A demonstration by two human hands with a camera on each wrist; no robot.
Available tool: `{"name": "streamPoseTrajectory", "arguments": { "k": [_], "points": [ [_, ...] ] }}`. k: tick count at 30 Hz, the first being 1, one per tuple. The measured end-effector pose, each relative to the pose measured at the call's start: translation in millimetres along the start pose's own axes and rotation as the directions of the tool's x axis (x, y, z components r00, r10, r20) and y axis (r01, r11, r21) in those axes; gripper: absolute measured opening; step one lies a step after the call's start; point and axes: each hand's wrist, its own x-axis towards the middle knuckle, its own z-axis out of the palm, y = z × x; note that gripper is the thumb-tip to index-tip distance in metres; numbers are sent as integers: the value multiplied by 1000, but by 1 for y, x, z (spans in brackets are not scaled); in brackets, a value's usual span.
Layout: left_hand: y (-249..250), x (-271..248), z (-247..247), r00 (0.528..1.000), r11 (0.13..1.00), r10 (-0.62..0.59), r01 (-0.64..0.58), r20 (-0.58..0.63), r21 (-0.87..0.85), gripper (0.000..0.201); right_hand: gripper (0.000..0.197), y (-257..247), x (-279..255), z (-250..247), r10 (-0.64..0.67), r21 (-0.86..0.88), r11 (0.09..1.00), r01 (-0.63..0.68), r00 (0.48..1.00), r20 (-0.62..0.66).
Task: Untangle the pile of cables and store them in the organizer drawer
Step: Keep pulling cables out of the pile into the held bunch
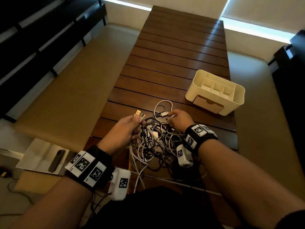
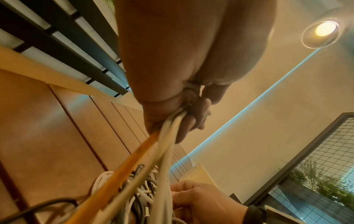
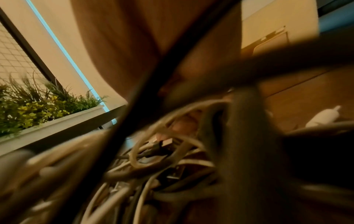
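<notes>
Where the slatted wooden table (image 1: 173, 66) ends nearest us, we see the pile of cables (image 1: 156, 144) still knotted: white, grey and black strands looped over each other, some trailing off the near edge. Left hand (image 1: 127, 128) grips a bunch of cable ends, fingers curled round them, with gold USB plugs (image 1: 139, 113) sticking up above the thumb. From the left wrist view we see white cords and one orange cord (image 2: 122, 163) running taut out of that fist down into the pile. Right hand (image 1: 179, 119) sits on the far right side of the pile, fingertips pinching a silver connector (image 1: 165, 114) on a white cable that loops just beyond it. Right wrist view is mostly blurred cords; we make out a dark USB plug (image 3: 164, 144) among white loops, little else.

Organizer (image 1: 216, 93), cream plastic, stands on the table to the right of and beyond the pile, apart from it. We see its top compartments open and bare inside, three small cells in a row plus longer ones beside them. Its drawer (image 1: 208, 104) in the front face is pushed in, so contents can't be told.

Left of the table, lower down, a white tray (image 1: 41, 156) holds a dark phone-like slab (image 1: 57, 161).
</notes>
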Motion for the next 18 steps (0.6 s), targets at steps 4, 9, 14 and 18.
{"name": "streamPoseTrajectory", "arguments": {
  "k": [4, 9, 14, 18],
  "points": [
    [-2, 4, -3, 1000, 1000, -8, 8, 12, -5, 39, 21, 0, 6, -1, 7, -122, 993, -4, 1000, 20],
    [-5, 9, -4, 1000, 1000, -12, 12, 17, -10, 39, 23, -7, 10, -4, -71, -384, 918, 100, 994, 89],
    [-8, 15, -4, 999, 1000, -26, 27, 34, -11, 38, 16, -6, 9, -4, -99, -434, 890, 138, 989, 113],
    [-6, 13, -4, 999, 1000, -22, 23, 42, -2, 38, 14, -5, 0, -6, -139, -280, 945, 167, 983, 116]
  ]
}}
